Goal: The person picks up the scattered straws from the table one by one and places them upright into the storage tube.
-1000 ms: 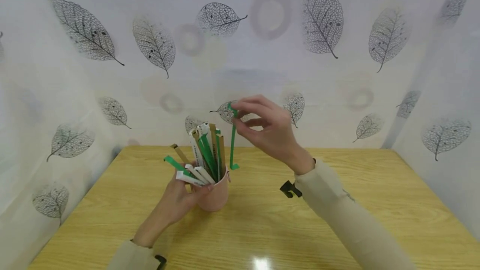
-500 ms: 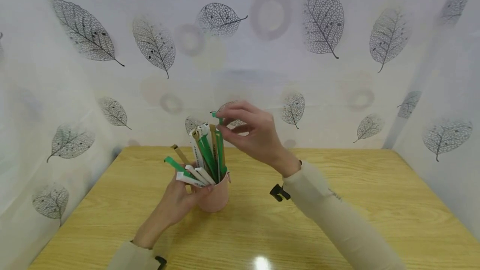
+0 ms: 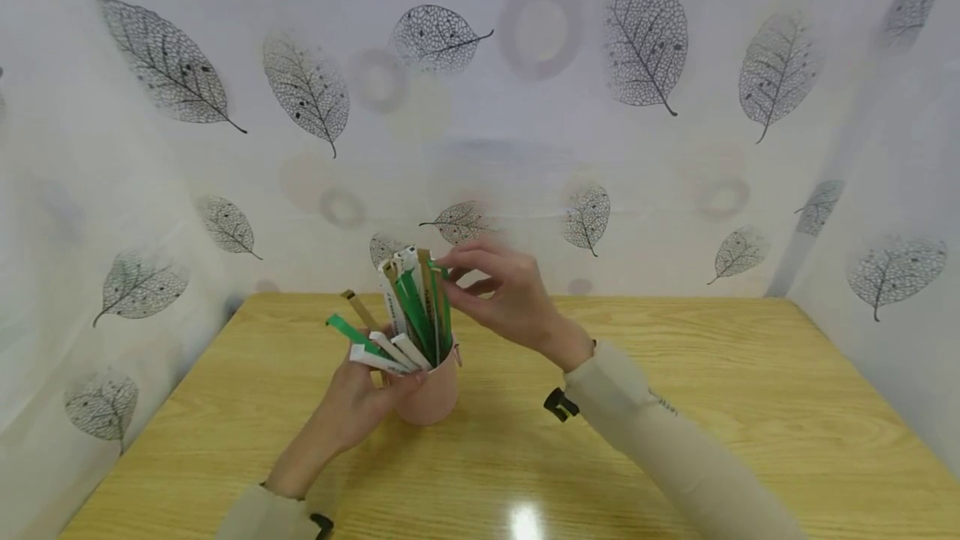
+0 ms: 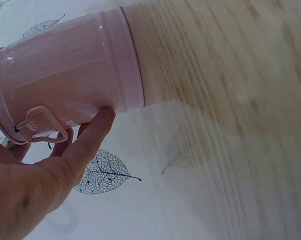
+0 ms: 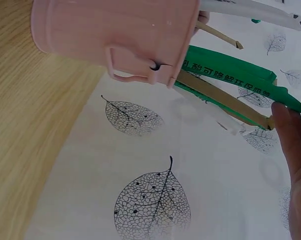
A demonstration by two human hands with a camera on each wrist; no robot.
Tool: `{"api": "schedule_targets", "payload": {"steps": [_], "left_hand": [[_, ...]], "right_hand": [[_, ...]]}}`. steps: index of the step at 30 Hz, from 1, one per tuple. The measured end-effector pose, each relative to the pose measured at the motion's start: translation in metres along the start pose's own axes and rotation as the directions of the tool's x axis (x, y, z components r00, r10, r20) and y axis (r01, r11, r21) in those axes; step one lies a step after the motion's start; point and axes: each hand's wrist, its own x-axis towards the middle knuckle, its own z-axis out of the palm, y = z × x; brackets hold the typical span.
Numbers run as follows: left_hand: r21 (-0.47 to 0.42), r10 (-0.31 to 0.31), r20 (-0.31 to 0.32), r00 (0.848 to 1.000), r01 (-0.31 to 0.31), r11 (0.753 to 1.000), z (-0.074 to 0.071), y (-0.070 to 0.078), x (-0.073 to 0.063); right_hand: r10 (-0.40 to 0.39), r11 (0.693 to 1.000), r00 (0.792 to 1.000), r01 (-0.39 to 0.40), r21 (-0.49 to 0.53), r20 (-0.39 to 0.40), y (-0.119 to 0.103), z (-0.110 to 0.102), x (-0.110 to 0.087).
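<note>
A small pink pail (image 3: 426,398) stands on the table, packed with paper-wrapped straws in white, green and brown. My left hand (image 3: 362,398) grips its left side, thumb in front near the rim; in the left wrist view the hand (image 4: 45,180) lies against the pail (image 4: 65,70) by its wire handle. Above the pail's right side, my right hand (image 3: 502,294) pinches the top of a green-wrapped straw (image 3: 447,315), whose lower end is in the pail. The right wrist view shows printed characters on this green straw (image 5: 225,72), with fingertips (image 5: 283,115) at its end.
Several straws lean out over the pail's left rim, among them a green one (image 3: 348,329) and a brown one (image 3: 360,309). The wooden table (image 3: 675,407) extends to both sides. A leaf-patterned cloth (image 3: 525,123) hangs behind it.
My right hand has moved left and then down with the green straw, which hung beside the pail and now stands in it among the others. The left hand and the pail have stayed in place.
</note>
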Motion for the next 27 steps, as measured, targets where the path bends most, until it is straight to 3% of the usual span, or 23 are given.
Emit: {"api": "schedule_targets", "payload": {"steps": [14,27], "left_hand": [[-0.001,0.005,-0.002,1.000,-0.005,1.000,-0.001,-0.001,-0.002],[0.001,0.001,0.006,1.000,-0.001,1.000,-0.001,0.000,-0.001]], "right_hand": [[0.061,0.998,0.997,-0.061,0.000,0.051,0.013,0.013,-0.026],[0.132,0.991,0.991,-0.132,0.031,0.004,0.018,0.019,-0.032]]}}
